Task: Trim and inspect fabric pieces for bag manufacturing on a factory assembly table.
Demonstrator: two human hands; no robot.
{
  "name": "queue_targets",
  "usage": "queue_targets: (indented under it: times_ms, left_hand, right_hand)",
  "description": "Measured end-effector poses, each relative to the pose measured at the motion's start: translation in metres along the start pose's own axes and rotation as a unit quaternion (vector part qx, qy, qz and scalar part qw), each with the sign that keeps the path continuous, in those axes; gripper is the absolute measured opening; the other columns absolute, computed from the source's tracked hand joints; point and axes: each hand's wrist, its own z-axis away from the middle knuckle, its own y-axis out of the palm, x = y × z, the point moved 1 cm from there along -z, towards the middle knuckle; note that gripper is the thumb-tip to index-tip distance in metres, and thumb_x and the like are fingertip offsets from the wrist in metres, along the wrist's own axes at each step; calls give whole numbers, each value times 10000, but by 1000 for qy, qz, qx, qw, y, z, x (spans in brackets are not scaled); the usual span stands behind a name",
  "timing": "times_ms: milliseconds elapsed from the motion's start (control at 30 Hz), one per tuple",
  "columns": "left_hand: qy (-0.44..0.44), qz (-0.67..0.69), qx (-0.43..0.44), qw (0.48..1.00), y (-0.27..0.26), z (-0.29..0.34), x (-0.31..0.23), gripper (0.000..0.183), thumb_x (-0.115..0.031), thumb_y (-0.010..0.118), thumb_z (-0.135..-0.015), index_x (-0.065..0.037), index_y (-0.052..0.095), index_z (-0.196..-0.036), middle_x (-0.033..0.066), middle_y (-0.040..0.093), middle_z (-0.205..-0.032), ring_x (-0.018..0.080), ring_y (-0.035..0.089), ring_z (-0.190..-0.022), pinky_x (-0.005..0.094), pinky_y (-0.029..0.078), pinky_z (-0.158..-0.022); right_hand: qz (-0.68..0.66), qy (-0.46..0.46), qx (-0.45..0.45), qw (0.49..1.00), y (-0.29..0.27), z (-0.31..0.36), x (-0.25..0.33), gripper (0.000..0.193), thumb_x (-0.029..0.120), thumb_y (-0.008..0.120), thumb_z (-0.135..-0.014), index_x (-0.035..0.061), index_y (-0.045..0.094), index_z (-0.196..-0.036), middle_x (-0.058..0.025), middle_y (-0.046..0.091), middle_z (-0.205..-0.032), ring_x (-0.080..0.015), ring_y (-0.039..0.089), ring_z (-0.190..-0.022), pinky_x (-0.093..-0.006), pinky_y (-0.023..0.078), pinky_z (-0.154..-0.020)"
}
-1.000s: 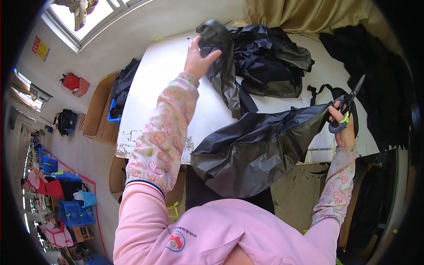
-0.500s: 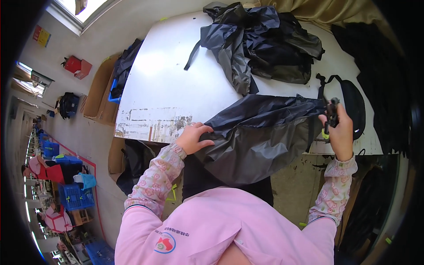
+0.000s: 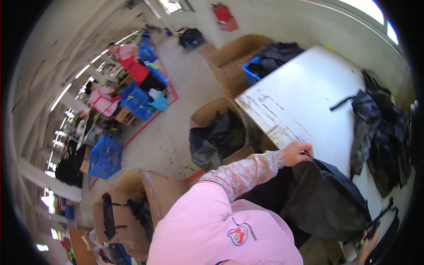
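White table: We see a worn white table top [image 3: 304, 97]; its surface opens beyond the left hand, but its near edge may catch the cloth.
Dark panel: A wide, thin, dark grey and black fabric panel [image 3: 327, 198] lies across this edge; we judge it light, soft, rather slippery, and best taken by its upper rim.
Black heap: A crumpled heap of glossy black fabric [image 3: 380, 132] limits the room behind.
Left hand: Its fingers [image 3: 304, 148] pinch the panel's upper corner.
Right hand [image 3: 371, 245]: It is beside the other end; partly hidden, we cannot tell its grip.
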Motion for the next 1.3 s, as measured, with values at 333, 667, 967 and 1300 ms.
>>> queue_targets:
  times_ms: [333, 667, 967, 1300]
  left_hand:
    - [-10, -226, -15, 974, -155, -4, -42, 95, -104, 684, -790, -51, 633, -849, 86, 649, -770, 189, 621, -779, 318, 484, -719]
    - [48, -239, 72, 967, -89, -4, 1, 256, -258, 712, -804, -91, 664, -991, 125, 636, -1023, 327, 567, -1025, 400, 451, -905]
    - [69, -371, 126, 918, -28, -12, 19, 260, -282, 753, -750, -147, 648, -946, 76, 563, -973, 288, 522, -980, 409, 401, -865]
    - [-44, -71, 106, 991, -51, -11, 38, 112, -94, 696, -771, -50, 607, -822, 44, 625, -860, 194, 574, -871, 324, 451, -807]
  right_hand:
    - [-38, 88, 180, 979, 103, 4, 115, 177, 99, 603, -858, 23, 543, -1006, 10, 469, -809, -89, 463, -751, -187, 384, -659]
    - [131, 85, 173, 972, 181, 0, 112, 243, 19, 726, -742, 39, 518, -865, 28, 508, -740, -66, 453, -663, -224, 387, -611]
    - [116, 96, 174, 973, 175, 1, 99, 235, 23, 728, -747, 35, 525, -865, 33, 509, -726, -63, 456, -653, -225, 384, -597]
    - [92, 132, 200, 967, 167, 1, 96, 287, 91, 786, -699, 29, 562, -868, 9, 554, -749, -78, 490, -701, -245, 416, -642]
